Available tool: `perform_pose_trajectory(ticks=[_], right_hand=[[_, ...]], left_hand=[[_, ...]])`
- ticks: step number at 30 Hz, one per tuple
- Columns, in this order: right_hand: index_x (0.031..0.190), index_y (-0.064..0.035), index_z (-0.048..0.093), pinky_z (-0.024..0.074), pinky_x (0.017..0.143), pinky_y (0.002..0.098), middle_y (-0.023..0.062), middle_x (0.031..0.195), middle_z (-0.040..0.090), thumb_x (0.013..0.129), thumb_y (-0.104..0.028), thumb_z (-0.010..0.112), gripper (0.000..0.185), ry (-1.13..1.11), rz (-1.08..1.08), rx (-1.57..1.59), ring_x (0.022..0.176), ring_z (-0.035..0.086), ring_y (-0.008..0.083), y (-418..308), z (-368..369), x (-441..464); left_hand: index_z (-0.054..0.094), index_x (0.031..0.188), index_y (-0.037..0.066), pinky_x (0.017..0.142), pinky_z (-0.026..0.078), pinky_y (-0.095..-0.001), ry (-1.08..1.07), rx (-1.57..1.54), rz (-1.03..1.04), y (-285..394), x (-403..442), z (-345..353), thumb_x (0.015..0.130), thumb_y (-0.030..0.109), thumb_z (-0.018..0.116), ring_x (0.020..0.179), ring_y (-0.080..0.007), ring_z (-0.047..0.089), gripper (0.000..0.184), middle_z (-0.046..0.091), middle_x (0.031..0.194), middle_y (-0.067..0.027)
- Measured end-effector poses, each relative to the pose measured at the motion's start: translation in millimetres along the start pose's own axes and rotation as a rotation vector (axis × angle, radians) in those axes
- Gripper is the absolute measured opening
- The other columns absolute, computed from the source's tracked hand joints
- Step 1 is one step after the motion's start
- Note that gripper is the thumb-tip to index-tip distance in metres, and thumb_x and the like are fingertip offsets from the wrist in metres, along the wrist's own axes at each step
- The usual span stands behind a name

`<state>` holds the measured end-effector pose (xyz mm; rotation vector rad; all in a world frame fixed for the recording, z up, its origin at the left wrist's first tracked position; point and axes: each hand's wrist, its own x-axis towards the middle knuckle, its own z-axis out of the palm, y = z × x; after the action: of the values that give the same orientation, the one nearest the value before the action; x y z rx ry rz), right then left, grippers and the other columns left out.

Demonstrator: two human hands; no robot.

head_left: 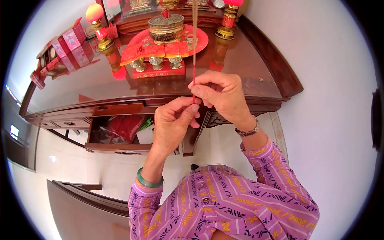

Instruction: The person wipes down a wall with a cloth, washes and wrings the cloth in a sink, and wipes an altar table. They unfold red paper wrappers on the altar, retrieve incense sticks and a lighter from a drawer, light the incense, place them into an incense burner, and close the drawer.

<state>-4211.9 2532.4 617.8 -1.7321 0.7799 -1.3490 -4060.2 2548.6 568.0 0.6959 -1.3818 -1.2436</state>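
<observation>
Upright incense sticks (pixel 195 48), brown above with thin red stems, stand in front of my chest; their tops run out of the picture. My left hand (pixel 174 122) is closed, thumb and fingers pinching the low end of the red stems. Just above it, my right hand (pixel 222 94) pinches the stems higher up. Whether it is one stick or a tight bundle is hard to make out. Behind the hands, three silver cups (pixel 156 63) covered with red-and-gold packets (pixel 153 50) sit on a red stand (pixel 159 71).
The dark wooden altar table (pixel 240 80) carries a lidded metal censer (pixel 166 28) on a red tray (pixel 202 44), two red lamps (pixel 96 18) and pink boxes (pixel 72 40). Below its edge, a pulled-out drawer (pixel 120 148) holds red items. A white wall (pixel 328 100) rises at right.
</observation>
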Motion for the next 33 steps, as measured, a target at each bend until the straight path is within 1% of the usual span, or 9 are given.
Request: perform_pose_trajectory(ticks=[9,11,13,15,16,25,28,31,33], right_hand=[[0.08,0.0003,0.063,0.0398,0.042,0.0173,0.0004,0.064,0.059,0.081,-0.005,0.065,0.005,-0.003,-0.002,-0.043,0.05,0.051,0.003,-16.0,-8.1,12.3],[0.08,0.0004,0.063,0.0399,0.041,0.0173,0.0015,0.064,0.06,0.081,-0.006,0.065,0.007,-0.022,-0.012,-0.032,0.049,0.051,0.0036,-19.9,-12.9,19.8],[0.08,0.0005,0.064,0.0398,0.041,0.0175,0.0019,0.064,0.06,0.081,-0.007,0.065,0.008,-0.083,-0.019,-0.038,0.048,0.051,0.0042,-23.8,-15.2,25.5],[0.079,0.0002,0.065,0.0398,0.041,0.0177,0.0022,0.063,0.06,0.082,-0.009,0.065,0.009,-0.134,-0.012,-0.037,0.048,0.052,0.0045,-26.1,-12.6,26.5],[0.079,0.0,0.065,0.0398,0.041,0.0177,0.0021,0.063,0.061,0.082,-0.009,0.065,0.01,-0.158,0.028,-0.02,0.048,0.052,0.0046,-27.2,-10.7,26.6],[0.079,-0.0022,0.066,0.0396,0.041,0.0172,0.0005,0.064,0.061,0.082,-0.015,0.066,0.013,-0.201,0.029,-0.038,0.05,0.053,0.0035,-39.0,-12.3,55.6],[0.082,-0.0018,0.066,0.0403,0.044,0.0165,-0.0004,0.062,0.059,0.083,-0.016,0.065,0.014,-0.145,-0.05,-0.091,0.051,0.053,0.0033,-51.3,-19.9,77.5],[0.089,0.004,0.061,0.0424,0.044,0.0191,0.0062,0.069,0.062,0.087,-0.012,0.06,0.016,-0.122,-0.069,-0.107,0.052,0.055,0.0073,-62.1,-27.6,113.5],[0.084,0.003,0.062,0.0418,0.043,0.0193,0.0054,0.067,0.061,0.087,-0.01,0.06,0.013,-0.119,-0.096,-0.145,0.051,0.055,0.007,-59.1,-35.4,140.6]], left_hand=[[0.063,0.101,-0.002,0.057,0.05,-0.0209,0.075,0.02,-0.044,9.8,-6.2,0.8,0.084,0.006,0.064,0.065,-0.0053,0.055,0.019,0.062,0.075,-0.0013],[0.063,0.101,-0.002,0.062,0.048,-0.0207,0.186,0.025,0.127,6.9,-4.7,-5.3,0.085,0.007,0.064,0.068,-0.0057,0.055,0.019,0.062,0.079,-0.0008],[0.062,0.101,-0.002,0.067,0.047,-0.0204,0.211,-0.039,0.139,13.0,-4.6,-9.4,0.085,0.007,0.064,0.072,-0.0059,0.055,0.019,0.062,0.084,-0.0008],[0.061,0.105,-0.002,0.074,0.05,-0.0252,0.253,0.028,0.239,20.0,-3.1,-12.6,0.089,0.012,0.059,0.079,-0.0133,0.061,0.021,0.064,0.089,-0.0093],[0.062,0.099,-0.002,0.07,0.046,-0.0195,0.265,-0.038,0.212,26.2,-2.3,-10.9,0.086,0.005,0.062,0.077,-0.0055,0.055,0.015,0.061,0.085,-0.0005],[0.063,0.098,-0.002,0.066,0.045,-0.0187,0.177,0.071,0.303,26.5,10.2,-3.8,0.085,0.003,0.062,0.07,-0.0047,0.055,0.014,0.061,0.085,-0.0006],[0.063,0.098,-0.002,0.069,0.045,-0.0192,0.363,0.117,0.468,27.3,15.5,-10.9,0.085,0.002,0.062,0.075,-0.0052,0.054,0.013,0.062,0.086,-0.0006],[0.063,0.097,-0.002,0.07,0.045,-0.0198,0.581,0.151,0.542,29.0,20.4,-37.9,0.087,0.004,0.061,0.076,-0.0063,0.055,0.012,0.062,0.086,-0.0005],[0.064,0.099,0.001,0.074,0.045,-0.025,0.711,0.222,0.518,22.5,26.6,-64.5,0.089,0.016,0.06,0.085,-0.0121,0.061,0.019,0.066,0.09,-0.005]])
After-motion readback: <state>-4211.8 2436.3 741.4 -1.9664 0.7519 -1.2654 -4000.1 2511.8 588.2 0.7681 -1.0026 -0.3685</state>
